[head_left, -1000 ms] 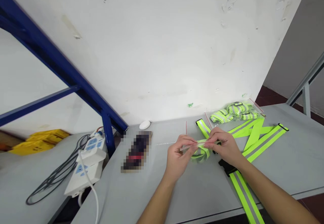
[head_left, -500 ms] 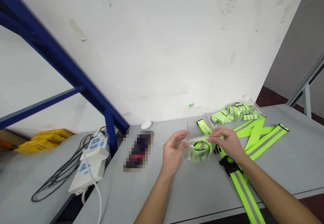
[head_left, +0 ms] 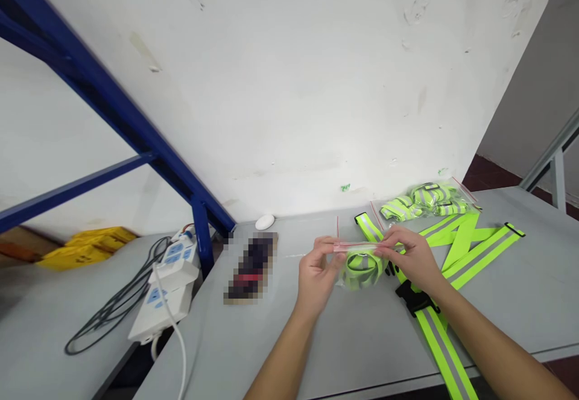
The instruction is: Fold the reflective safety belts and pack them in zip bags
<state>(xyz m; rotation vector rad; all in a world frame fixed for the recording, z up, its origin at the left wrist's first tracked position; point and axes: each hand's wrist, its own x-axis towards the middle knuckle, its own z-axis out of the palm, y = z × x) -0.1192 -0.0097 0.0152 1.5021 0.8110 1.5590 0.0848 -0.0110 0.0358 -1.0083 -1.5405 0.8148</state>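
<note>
At far left, we find yellow folded items (head_left: 88,248) on a grey surface, next to a looped dark cable (head_left: 97,318) and white power strips (head_left: 165,303). The strips lie beside the blue steel frame (head_left: 199,225), presumably to stay off the worktable (head_left: 253,346). On the table we note a pixelated object (head_left: 251,270), which we cannot identify, and a white oval object (head_left: 265,222) near the wall.

Next, the left hand (head_left: 316,273) pinches the left end of the closure strip of a zip-lock bag (head_left: 357,247) between thumb and fingertips. The right hand (head_left: 409,258) pinches the right end likewise. We judge that this two-ended grip keeps the strip straight and taut. The bag is in front of the wearer, over the table; we cannot tell whether its base touches the tabletop.

To its right, a fluorescent reflective harness (head_left: 446,349) with a black side-release buckle (head_left: 417,298) is spread out, its lower strap running over the front edge. Behind it, packed bags of coiled straps (head_left: 425,200) lie against the wall, probably to keep them apart from the loose harness.

The held bag is clear, with a reddish line along its top; inside, a yellow-green strap (head_left: 362,267) with grey striping sits rolled in a rounded coil.
</note>
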